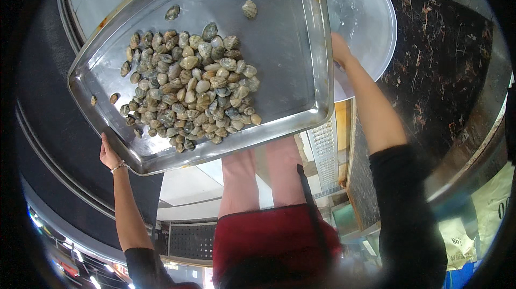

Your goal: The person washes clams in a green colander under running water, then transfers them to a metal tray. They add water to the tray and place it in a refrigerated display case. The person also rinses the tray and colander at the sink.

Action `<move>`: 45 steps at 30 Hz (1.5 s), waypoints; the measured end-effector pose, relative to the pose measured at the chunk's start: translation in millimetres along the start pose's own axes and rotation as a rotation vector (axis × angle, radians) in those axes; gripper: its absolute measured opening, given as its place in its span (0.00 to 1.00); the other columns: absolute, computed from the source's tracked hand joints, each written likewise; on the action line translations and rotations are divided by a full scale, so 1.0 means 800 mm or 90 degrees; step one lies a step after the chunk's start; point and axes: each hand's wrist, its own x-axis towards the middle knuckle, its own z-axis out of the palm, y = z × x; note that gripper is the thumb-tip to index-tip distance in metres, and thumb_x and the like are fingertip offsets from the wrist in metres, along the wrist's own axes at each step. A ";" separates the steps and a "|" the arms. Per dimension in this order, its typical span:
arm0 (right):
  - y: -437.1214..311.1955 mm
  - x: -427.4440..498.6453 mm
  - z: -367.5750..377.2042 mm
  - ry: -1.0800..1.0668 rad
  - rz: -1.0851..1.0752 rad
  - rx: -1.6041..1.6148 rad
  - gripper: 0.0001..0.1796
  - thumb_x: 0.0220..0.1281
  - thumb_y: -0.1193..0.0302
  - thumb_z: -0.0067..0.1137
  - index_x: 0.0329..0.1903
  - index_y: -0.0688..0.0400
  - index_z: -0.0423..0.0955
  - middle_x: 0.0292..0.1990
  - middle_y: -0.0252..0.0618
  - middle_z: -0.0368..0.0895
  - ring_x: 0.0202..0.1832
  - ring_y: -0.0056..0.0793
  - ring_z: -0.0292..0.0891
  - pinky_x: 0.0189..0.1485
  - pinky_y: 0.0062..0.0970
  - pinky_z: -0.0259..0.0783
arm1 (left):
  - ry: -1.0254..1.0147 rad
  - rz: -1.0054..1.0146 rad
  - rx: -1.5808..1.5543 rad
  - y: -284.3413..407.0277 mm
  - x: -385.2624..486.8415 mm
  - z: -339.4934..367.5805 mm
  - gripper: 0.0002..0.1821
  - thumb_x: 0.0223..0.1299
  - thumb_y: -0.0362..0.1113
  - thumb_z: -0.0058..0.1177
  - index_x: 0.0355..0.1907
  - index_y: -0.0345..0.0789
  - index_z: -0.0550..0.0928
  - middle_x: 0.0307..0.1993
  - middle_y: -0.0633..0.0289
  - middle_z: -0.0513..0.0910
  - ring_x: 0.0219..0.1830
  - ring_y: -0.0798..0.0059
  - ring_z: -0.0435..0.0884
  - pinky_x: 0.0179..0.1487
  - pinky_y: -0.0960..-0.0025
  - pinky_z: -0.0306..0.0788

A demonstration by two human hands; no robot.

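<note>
A large rectangular stainless steel tray (282, 55) is held out in front of me, tilted in the view. Many small clams (189, 83) in their shells are heaped over its left and middle part. A few single clams lie apart from the heap, one of them (249, 9) near the far side. My left hand (109, 155) grips the tray's near left corner, a bracelet at the wrist. At the right edge, my right hand (342, 52) supports the tray; its fingers are partly hidden by the rim. Beyond that hand is a round, pale basin (383, 19) with water in it.
A dark marbled countertop (439, 67) spreads to the right of the basin. On the left runs a black surface (44, 87) with a metal edge. Beneath the tray show a perforated metal strip (324, 152) and pale floor tiles (187, 186). Printed bags (457, 240) stand at lower right.
</note>
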 end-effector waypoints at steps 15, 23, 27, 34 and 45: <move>-0.025 -0.138 -0.024 -0.005 0.124 0.644 0.12 0.65 0.60 0.44 0.34 0.55 0.63 0.14 0.32 0.64 0.11 0.20 0.58 0.13 0.19 0.55 | -0.045 -0.090 0.022 -0.010 0.005 -0.010 0.20 0.56 0.52 0.52 0.31 0.34 0.80 0.21 0.71 0.76 0.20 0.85 0.71 0.24 0.80 0.61; -0.038 -0.263 -0.065 0.147 0.077 0.637 0.12 0.67 0.60 0.42 0.36 0.56 0.62 0.13 0.32 0.61 0.10 0.19 0.56 0.10 0.18 0.54 | -0.108 -0.186 0.064 0.051 -0.048 0.034 0.21 0.55 0.58 0.47 0.15 0.48 0.69 0.11 0.78 0.61 0.13 0.87 0.57 0.19 0.79 0.48; -0.056 -0.330 -0.086 0.146 0.061 0.577 0.12 0.66 0.63 0.43 0.41 0.60 0.64 0.12 0.32 0.62 0.10 0.19 0.58 0.11 0.17 0.56 | -0.189 -0.195 0.042 0.046 -0.050 0.026 0.20 0.58 0.58 0.46 0.18 0.48 0.70 0.14 0.79 0.63 0.15 0.87 0.58 0.22 0.78 0.50; -0.081 -0.384 -0.052 0.078 0.091 0.526 0.07 0.63 0.69 0.47 0.39 0.59 0.64 0.14 0.32 0.64 0.09 0.17 0.58 0.11 0.16 0.58 | -0.245 -0.176 0.019 0.022 -0.047 0.035 0.20 0.57 0.59 0.46 0.29 0.44 0.77 0.17 0.78 0.64 0.18 0.89 0.58 0.23 0.80 0.51; -0.133 -0.405 0.039 0.071 0.105 0.525 0.06 0.63 0.70 0.49 0.36 0.59 0.65 0.15 0.31 0.67 0.12 0.16 0.60 0.13 0.16 0.58 | -0.340 -0.145 0.015 -0.004 -0.044 0.055 0.26 0.57 0.62 0.42 0.34 0.38 0.76 0.28 0.68 0.74 0.30 0.81 0.70 0.35 0.77 0.64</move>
